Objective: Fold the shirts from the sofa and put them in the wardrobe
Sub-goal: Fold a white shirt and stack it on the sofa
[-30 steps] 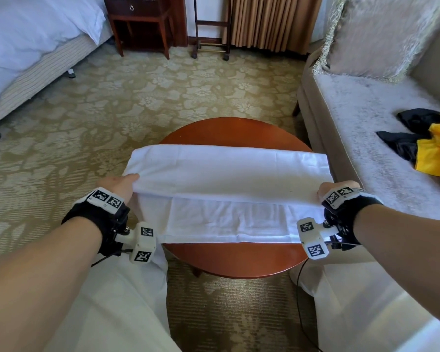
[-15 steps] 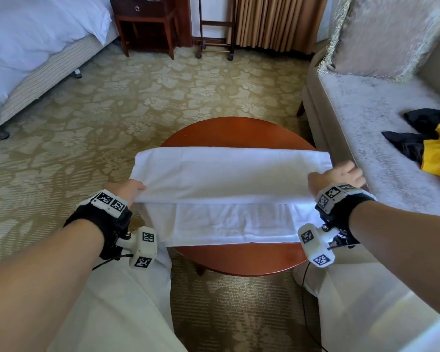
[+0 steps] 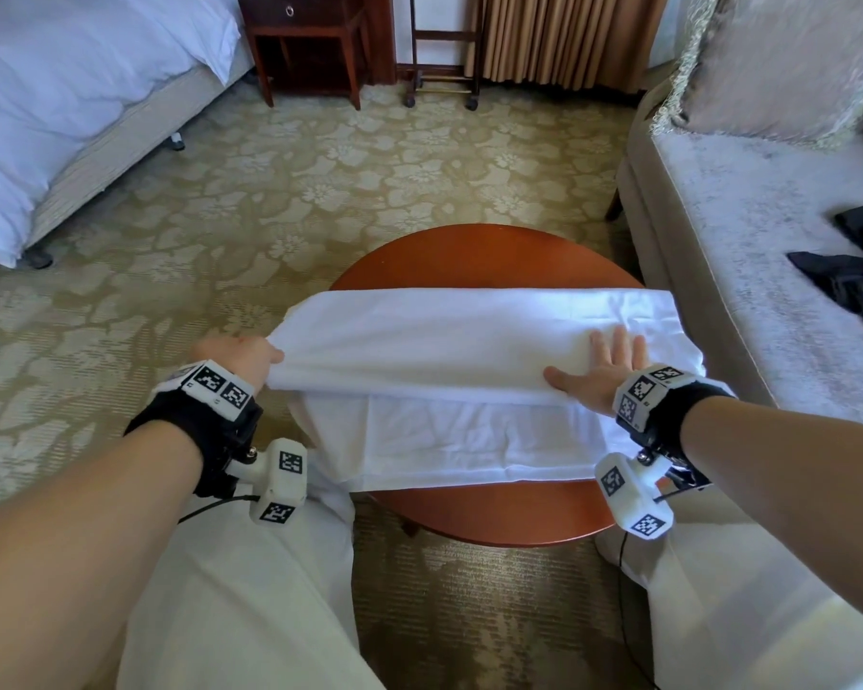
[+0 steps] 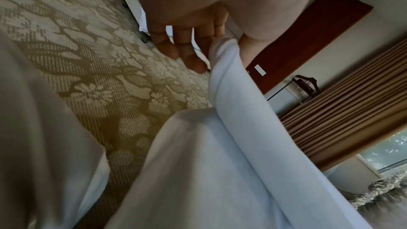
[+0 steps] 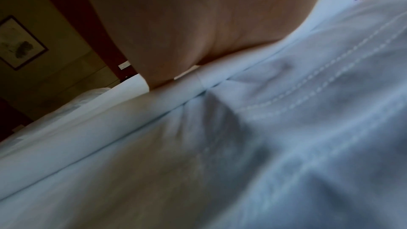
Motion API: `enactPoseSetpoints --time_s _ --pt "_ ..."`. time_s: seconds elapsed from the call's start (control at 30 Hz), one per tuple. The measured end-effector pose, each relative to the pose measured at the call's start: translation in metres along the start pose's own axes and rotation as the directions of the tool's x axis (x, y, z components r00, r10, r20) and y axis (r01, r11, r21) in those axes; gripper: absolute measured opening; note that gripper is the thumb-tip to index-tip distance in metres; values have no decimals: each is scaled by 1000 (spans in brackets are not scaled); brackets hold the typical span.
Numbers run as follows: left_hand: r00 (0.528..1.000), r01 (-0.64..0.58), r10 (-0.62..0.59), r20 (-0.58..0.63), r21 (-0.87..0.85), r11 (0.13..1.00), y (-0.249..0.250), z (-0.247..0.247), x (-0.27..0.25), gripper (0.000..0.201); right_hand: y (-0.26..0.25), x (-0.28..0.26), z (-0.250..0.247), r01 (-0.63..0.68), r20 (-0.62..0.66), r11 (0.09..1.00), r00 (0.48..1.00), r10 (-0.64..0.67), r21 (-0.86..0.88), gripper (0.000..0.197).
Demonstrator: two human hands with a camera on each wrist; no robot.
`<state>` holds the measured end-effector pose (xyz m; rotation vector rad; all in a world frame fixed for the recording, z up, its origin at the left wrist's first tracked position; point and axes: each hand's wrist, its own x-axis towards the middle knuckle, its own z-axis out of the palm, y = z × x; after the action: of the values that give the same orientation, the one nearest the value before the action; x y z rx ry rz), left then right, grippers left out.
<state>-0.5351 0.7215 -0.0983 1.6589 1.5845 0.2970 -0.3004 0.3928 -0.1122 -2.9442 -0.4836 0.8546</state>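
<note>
We have the soft white cotton shirt (image 3: pixel 474 385) lying across the round reddish-brown wooden desk (image 3: pixel 479 256), folded lengthwise into a long band, its upper layer doubled over the near layer. Both ends hang past the desk's rim.

Half a second ago our right hand (image 3: pixel 604 371) was gripping the shirt's end nearest the grey velvet sofa (image 3: pixel 748 251). Now it has let go and lies flat on the upper layer, fingers straight and spread, palm pressing the fold down; its grip is open and holds nothing. The right wrist view shows only the heel of the palm against the cloth, beside a stitched hem.

Our left hand (image 3: pixel 240 353) still keeps its grip at the shirt's far end from the sofa. In the left wrist view the thumb and forefinger pinch the rolled edge of cloth, the other fingers (image 4: pixel 176 44) hanging loose beside it.

We judge that the lengthwise fold is settled and the right hand is smoothing or anchoring it, probably ahead of a crosswise fold that brings the left end over. The black and yellow garments (image 3: pixel 853 286) remain on the sofa seat, so much of the task is left; the wardrobe is not in view.
</note>
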Motion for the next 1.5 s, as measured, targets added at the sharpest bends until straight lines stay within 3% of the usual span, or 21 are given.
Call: enactPoseSetpoints --time_s 0.1,0.17,0.27,0.33,0.43,0.53,0.63,0.87,1.17,1.33,1.5 --pt "991 87 -95 96 82 993 -3 -2 -13 36 0 -3 -1 -2 -6 1000 1000 2 27 102" --pt "996 65 -72 57 124 990 2 0 -22 40 -3 -6 -5 -13 -58 1000 998 14 17 101" --pt "974 -187 214 -78 259 948 15 10 -31 57 -11 -13 -13 6 -163 1000 987 -4 14 100" --pt "918 -370 395 -28 290 883 26 22 -36 56 -16 -13 -16 44 -163 999 986 -40 21 103" --pt "841 -532 522 146 401 745 40 47 -36 65 -19 -4 -10 81 -69 997 994 -82 -11 114" --pt "847 -528 364 387 543 653 42 70 -21 85 -13 5 -4 105 15 990 994 -104 -95 124" --pt "853 -498 220 473 612 614 35 83 -8 93 -9 13 -8 125 42 974 992 -119 -188 125" --pt "843 -504 211 495 591 630 50 96 3 100 -6 32 -20 120 23 959 993 -118 -258 126" --pt "800 -557 273 534 492 669 69 83 -7 97 -11 36 -18 25 -8 984 1000 -27 -174 124" --pt "752 -653 375 542 534 537 53 74 -31 90 -15 22 -15 -5 23 984 1000 9 -178 128" --pt "739 -653 270 618 557 512 35 73 -41 108 -2 6 -12 7 43 985 999 0 -171 129"
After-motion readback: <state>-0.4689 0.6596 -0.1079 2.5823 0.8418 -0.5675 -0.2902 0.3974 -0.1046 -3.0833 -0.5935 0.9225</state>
